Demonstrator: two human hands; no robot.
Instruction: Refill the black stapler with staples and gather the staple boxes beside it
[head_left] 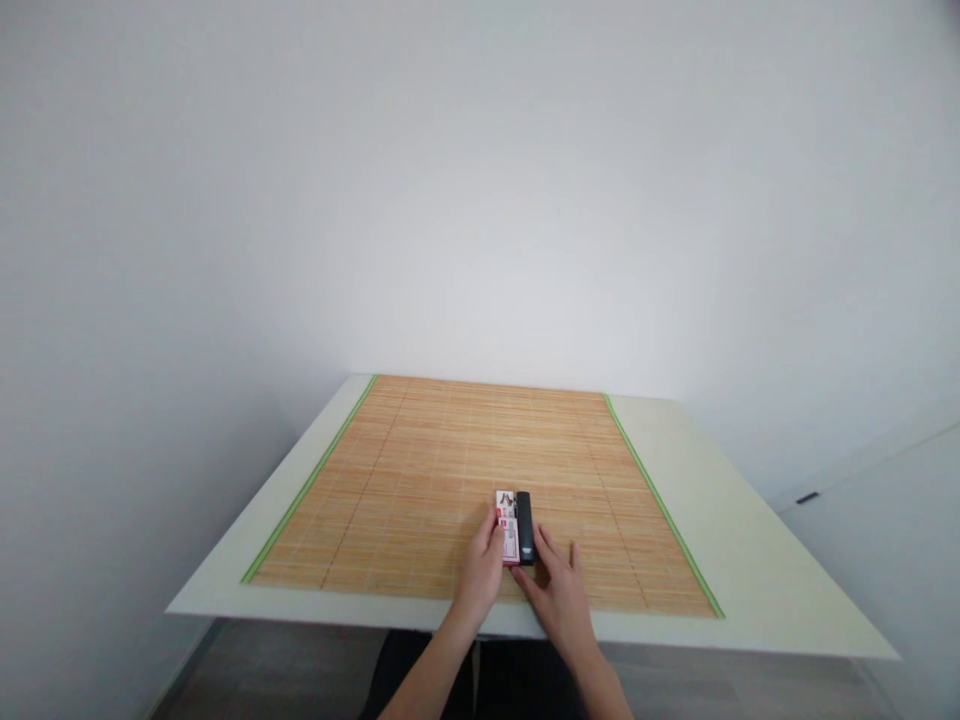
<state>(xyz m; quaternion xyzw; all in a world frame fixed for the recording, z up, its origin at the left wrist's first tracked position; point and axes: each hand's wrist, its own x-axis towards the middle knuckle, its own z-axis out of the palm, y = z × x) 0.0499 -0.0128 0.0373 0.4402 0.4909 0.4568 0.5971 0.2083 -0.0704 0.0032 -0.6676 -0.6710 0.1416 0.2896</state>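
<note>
A small white and pink printed box (508, 535) lies lengthwise near the front of the bamboo mat (450, 450). Right beside it, on its right, is a black stapler (525, 525), long and narrow, apparently touching the box. My left hand (481, 570) holds the box along its left side, thumb near the top face. My right hand (559, 590) is at the stapler's near end, with the thumb at the bottom edge and the index finger along its right side; the other fingers are spread over the mat. The undersides of both things are hidden.
The mat has green edging and covers the middle of a white table (750, 540). Pale walls (480, 200) stand behind and to the sides. My legs in dark trousers (525, 680) are under the front edge. A small dark handle (808, 497) shows at the right.
</note>
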